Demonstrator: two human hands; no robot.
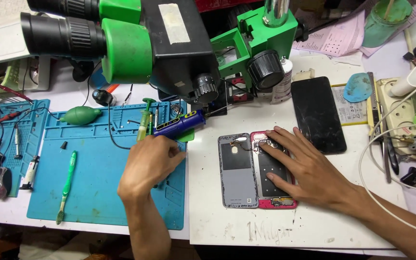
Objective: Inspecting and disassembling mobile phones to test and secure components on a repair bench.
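The right hand [309,171] lies flat, fingers spread, on the opened pink phone [271,171], its grey back cover [237,171] just left. The left hand [150,163] grips a blue soldering iron [179,125] (tip pointing right) over the blue mat [97,192]; a white-labelled battery [357,110] lies far right

Pink phone [274,168] – grey cover [237,171]; blue mat [97,183].

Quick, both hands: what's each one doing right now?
Left hand: closed around a blue tool.
Right hand: open, flat on the pink phone, holding nothing.
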